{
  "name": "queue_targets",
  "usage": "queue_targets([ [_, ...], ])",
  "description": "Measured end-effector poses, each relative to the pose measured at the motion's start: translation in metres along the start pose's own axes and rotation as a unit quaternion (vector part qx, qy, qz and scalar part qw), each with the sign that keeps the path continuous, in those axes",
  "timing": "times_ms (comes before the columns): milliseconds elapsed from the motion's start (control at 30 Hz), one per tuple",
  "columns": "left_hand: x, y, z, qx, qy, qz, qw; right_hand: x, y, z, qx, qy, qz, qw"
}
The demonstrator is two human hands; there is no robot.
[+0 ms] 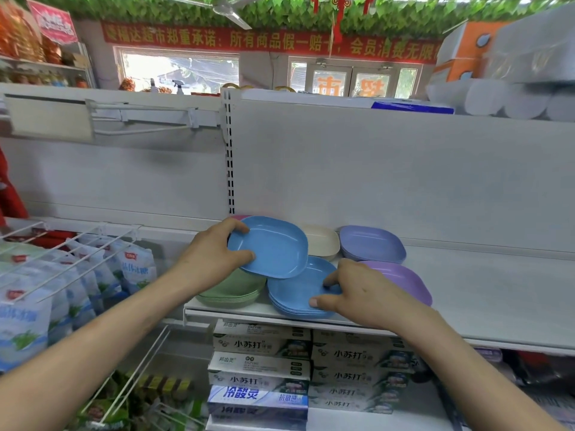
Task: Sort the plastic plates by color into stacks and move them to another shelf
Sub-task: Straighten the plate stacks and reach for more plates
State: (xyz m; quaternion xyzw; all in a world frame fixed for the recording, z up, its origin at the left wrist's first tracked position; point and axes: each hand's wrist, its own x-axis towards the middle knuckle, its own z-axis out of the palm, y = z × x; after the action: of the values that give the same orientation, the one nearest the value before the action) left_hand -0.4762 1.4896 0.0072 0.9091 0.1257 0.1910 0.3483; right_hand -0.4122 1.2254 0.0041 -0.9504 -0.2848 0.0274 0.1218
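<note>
My left hand grips the left rim of a blue plate, tilted and held above the shelf. Below it sits a stack of blue plates; my right hand holds the stack's right edge, thumb at the front rim and a finger on the top plate. A green stack lies under my left hand. A cream stack and a lavender-blue stack stand at the back. A purple plate shows behind my right hand. A pink plate peeks out behind the held blue one.
The white shelf stretches bare to the right of the plates. Toothpaste boxes fill the shelf below. Bagged goods hang on wire racks to the left. Tissue packs sit on the top shelf at right.
</note>
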Motion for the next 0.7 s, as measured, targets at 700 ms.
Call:
queue_targets([
  [700,-0.017,0.045,0.039,0.286,-0.139,0.042,0.947,-0.016,0.043,-0.023,0.098,0.154,0.020,0.983],
])
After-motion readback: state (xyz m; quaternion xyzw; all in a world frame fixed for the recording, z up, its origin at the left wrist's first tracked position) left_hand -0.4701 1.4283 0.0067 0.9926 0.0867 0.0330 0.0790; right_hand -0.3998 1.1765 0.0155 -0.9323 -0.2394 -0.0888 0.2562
